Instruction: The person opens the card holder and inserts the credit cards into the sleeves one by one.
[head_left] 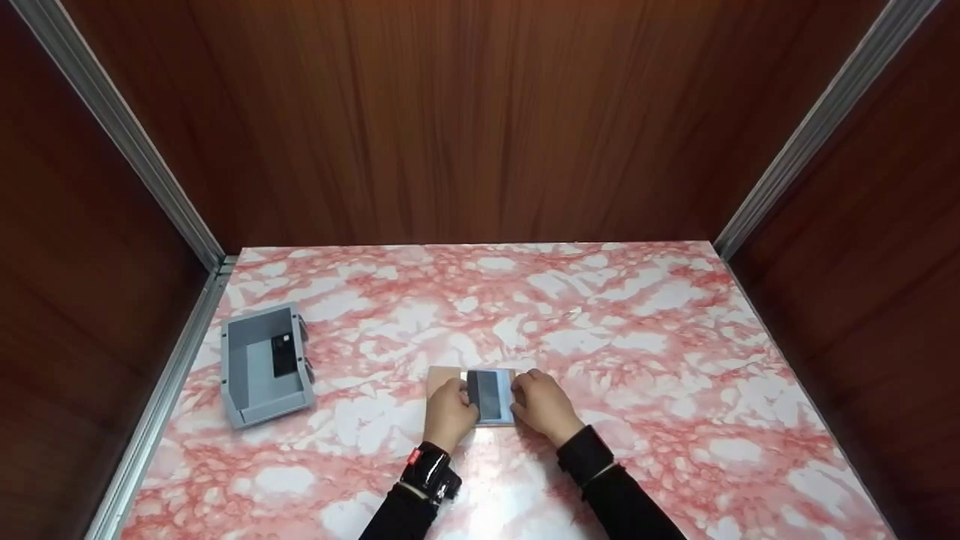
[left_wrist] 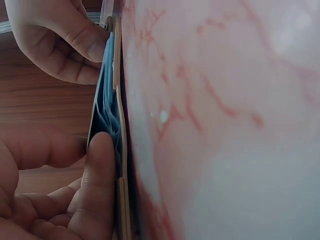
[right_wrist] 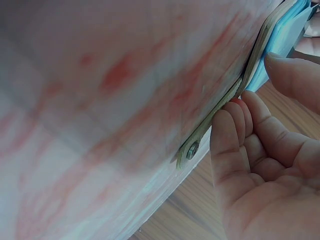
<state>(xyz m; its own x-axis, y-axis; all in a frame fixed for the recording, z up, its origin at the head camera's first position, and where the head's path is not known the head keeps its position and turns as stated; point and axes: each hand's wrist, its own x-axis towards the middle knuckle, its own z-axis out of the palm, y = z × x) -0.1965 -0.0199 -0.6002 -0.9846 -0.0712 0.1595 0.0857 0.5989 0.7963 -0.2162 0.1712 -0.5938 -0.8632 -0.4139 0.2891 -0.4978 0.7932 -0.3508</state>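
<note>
An opened card holder (head_left: 492,397) with a tan cover lies on the table, a dark grey panel and pale blue sleeves facing up. At its left side, my left hand (head_left: 448,409) pinches the dark top sleeve between thumb and forefinger. My right hand (head_left: 544,405) holds the opposite edge, fingers curled. In the left wrist view the blue sleeves (left_wrist: 106,95) fan apart like folds between the two hands. The right wrist view shows my right thumb at the sleeves and the fingertips against a strap (right_wrist: 215,117) with a metal snap (right_wrist: 192,150).
A grey plastic bin (head_left: 274,407) stands at the left of the table, with a flat black item (head_left: 285,355) inside it. The table (head_left: 637,322) has a red and white marbled top. Wood-patterned walls (head_left: 480,127) rise behind and at both sides.
</note>
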